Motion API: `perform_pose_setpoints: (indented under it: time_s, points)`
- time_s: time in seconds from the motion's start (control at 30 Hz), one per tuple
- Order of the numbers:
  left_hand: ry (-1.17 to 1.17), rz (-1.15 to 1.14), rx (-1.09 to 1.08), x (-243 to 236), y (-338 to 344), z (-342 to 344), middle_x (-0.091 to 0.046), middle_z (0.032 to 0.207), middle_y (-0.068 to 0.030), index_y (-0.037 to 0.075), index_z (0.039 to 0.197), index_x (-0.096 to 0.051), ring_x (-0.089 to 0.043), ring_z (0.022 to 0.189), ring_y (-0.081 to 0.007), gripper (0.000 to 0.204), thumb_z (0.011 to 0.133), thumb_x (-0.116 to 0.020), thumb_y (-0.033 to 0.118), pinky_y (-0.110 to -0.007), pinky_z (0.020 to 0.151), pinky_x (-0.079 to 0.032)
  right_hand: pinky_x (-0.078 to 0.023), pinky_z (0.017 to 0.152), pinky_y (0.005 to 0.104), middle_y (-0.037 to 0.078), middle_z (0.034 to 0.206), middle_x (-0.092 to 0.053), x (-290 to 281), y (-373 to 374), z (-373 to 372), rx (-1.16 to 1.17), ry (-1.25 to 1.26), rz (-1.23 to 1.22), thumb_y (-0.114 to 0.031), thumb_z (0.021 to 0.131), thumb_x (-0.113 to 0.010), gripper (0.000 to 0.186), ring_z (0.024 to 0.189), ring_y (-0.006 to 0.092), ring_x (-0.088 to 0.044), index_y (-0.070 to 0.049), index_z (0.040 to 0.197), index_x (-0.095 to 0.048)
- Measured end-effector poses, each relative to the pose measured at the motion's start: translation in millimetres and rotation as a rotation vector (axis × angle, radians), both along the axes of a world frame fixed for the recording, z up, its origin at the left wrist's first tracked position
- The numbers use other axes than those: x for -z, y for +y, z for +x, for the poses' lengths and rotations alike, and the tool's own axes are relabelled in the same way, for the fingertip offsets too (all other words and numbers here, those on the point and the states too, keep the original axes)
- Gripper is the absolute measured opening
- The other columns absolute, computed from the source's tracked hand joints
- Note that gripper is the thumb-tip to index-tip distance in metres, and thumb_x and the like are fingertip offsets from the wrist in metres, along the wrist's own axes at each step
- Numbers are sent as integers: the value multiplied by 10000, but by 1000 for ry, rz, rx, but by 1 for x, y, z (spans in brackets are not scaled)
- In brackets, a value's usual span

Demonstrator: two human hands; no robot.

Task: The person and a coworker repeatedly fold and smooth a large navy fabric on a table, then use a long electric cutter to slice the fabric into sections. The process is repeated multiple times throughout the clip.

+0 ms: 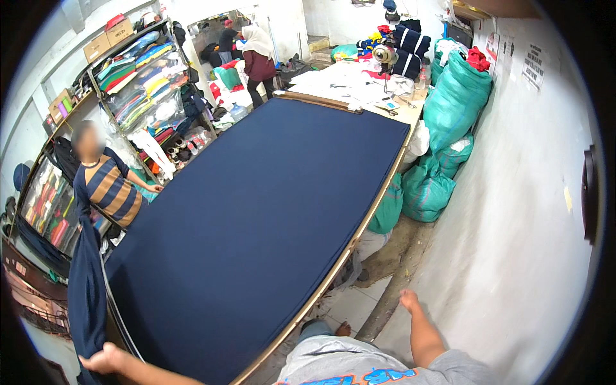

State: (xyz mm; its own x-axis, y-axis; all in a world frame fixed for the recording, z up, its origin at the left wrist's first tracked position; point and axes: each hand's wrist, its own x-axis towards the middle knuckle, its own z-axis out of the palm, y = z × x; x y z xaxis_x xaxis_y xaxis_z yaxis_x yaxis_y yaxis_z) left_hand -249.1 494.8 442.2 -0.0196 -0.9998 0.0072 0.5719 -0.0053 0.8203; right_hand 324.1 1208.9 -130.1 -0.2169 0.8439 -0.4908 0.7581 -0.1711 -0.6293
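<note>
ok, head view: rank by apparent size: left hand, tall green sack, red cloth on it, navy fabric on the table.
1. Navy fabric
2. Tall green sack
3. Left hand
4. Red cloth

Hand's nearer the camera; true hand/cloth order unsure.

A garment workshop: dark blue cloth [256, 212] covers a long surface [410, 114] right of the left grip [106, 359], with racked folded fabrics [138, 80] and scissors [387, 111] beyond.

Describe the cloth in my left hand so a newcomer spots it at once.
Find the large flat sheet of navy cloth, then its near left side. There a narrow navy length runs from the co-worker in the striped shirt to your left hand. Unlike the smooth sheet beside it, it hangs bunched in folds.
</note>
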Motion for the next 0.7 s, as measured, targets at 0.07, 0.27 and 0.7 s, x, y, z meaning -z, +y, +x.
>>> perform_pose_setpoints:
  time_s: [0.07, 0.27, 0.7]
  points:
    - [91, -129, 102, -30, 124, 10, -730, 1341, -286, -82, 1245, -769, -729, 1206, -387, 543, 1050, -615, 401, -510, 1100, -580, -591, 816, 423, 159, 971, -780, -48, 45, -29, 76, 140, -31, -190, 1096, -587, 253, 879, 280, -745, -50, 1205, -767]
    - [139, -643, 243, -6, 397, -49, -715, 1371, -194, -119, 1369, -692, -668, 1280, -274, 494, 1144, -561, 301, -406, 1173, -491, -580, 847, 411, 150, 980, -772, -78, 129, -17, 72, 148, 205, -197, 1090, -615, 242, 909, 274, -740, -42, 1186, -774]
    - [152, -384, 1424, 92, 950, -83, -667, 1153, -5, -10, 1220, -708, -594, 1042, -114, 440, 1172, -584, 409, -312, 1004, -493, -549, 615, 374, 91, 952, -750, -15, 284, 30, 274, 135, -489, -183, 1090, -606, 212, 724, 189, -716, -75, 1242, -705]
